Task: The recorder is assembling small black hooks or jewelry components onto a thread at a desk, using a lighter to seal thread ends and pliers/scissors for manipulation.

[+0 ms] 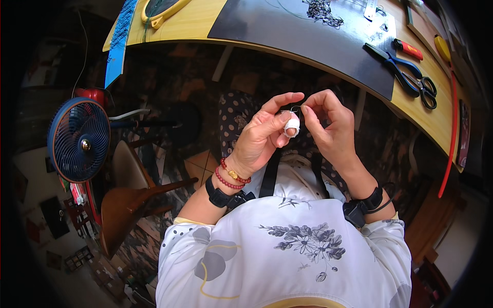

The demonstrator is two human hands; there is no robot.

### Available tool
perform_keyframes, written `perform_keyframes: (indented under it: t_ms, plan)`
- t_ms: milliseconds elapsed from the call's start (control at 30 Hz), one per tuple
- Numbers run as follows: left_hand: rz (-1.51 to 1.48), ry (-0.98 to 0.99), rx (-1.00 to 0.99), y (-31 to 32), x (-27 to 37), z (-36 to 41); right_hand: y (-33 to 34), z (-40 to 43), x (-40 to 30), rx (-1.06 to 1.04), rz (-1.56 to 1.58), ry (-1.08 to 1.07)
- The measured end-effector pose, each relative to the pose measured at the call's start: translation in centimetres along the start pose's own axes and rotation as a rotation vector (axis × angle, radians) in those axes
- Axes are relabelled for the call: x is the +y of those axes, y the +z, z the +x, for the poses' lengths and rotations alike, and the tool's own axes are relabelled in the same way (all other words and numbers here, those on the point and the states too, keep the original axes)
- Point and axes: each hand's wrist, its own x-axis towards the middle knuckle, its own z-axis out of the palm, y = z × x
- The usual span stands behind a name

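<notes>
Above my lap, short of the table edge, both hands meet. My left hand has a white wrapping around one finger, its fingertip bare, and the thumb rests against the upper end of that wrapping. A thin, dark curved strand runs between the two hands; whether it is wire or thread I cannot tell. My right hand pinches the strand between thumb and forefinger. On the table's black mat lie a tangle of dark cord loops and, at its right edge, blue-handled pliers.
Scissors, a red lighter and a red rod lie at the table's right. A yellow-framed hoop and a blue strip are at its left. A fan and a wooden chair stand at left.
</notes>
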Motion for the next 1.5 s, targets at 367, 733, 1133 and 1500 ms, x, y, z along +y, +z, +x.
perform_keyframes:
  t_ms: [367, 733, 1133, 1500]
  plan:
    - [0.004, -0.013, 0.001, 0.1, 0.0, 0.0, 0.1, 0.1, 0.3, 0.026, -0.059, -0.030]
    - [0.107, 0.131, 0.061, 0.4, 1.4, 0.4, -0.5, 0.0, 0.3, -0.054, -0.203, -0.107]
    - [-0.011, 0.065, 0.114, -1.4, -0.1, 0.9, -2.0, 0.6, -0.8, -0.225, 0.543, 0.479]
    - [-0.172, 0.115, -0.019, 0.2, 0.8, 0.7, -1.2, 0.1, -0.4, -0.050, -0.127, -0.028]
